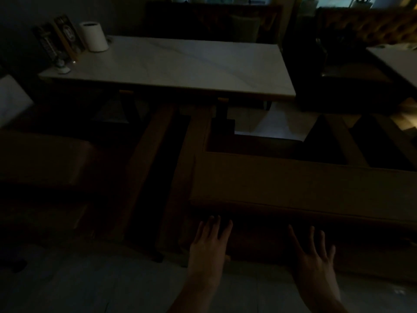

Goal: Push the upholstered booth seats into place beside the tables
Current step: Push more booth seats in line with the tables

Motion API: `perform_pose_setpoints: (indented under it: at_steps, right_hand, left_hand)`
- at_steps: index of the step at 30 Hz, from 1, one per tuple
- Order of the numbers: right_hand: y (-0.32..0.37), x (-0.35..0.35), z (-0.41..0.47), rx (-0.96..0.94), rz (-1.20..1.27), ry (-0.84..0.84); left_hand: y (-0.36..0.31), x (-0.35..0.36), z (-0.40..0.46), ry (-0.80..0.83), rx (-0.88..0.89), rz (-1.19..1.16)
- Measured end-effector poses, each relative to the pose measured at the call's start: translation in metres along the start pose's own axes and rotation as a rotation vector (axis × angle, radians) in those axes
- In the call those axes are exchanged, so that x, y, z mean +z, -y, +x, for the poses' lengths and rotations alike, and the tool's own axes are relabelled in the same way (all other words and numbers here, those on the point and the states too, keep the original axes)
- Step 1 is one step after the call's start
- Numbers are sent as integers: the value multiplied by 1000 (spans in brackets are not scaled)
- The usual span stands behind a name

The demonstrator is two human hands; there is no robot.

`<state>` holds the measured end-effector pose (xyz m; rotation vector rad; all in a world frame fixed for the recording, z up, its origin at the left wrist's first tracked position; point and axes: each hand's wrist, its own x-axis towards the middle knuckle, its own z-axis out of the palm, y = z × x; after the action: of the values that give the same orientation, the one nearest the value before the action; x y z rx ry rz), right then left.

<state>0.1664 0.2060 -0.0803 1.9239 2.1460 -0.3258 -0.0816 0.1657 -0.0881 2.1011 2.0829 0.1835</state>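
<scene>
The room is very dim. A brown upholstered booth seat lies across the lower right, its top rail toward me. My left hand and my right hand are both held flat with fingers spread against its dark near side, just under the rail. Neither hand grips anything. A white marble-top table stands beyond the seat. A second brown upholstered seat sits at the left, beside the same table.
On the table's far left corner stand a white paper roll and menu cards. Another table edge and a tufted booth back show at the upper right. Pale tiled floor lies below me.
</scene>
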Motion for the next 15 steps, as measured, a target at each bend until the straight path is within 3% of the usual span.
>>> perform_pose_setpoints:
  at_steps: [11, 15]
  right_hand:
    - [0, -6, -14, -13, -14, -47]
    - [-3, -22, -18, -38, 44, 16]
  left_hand:
    - [-10, -8, -7, 14, -29, 26]
    - [-13, -23, -9, 28, -44, -27]
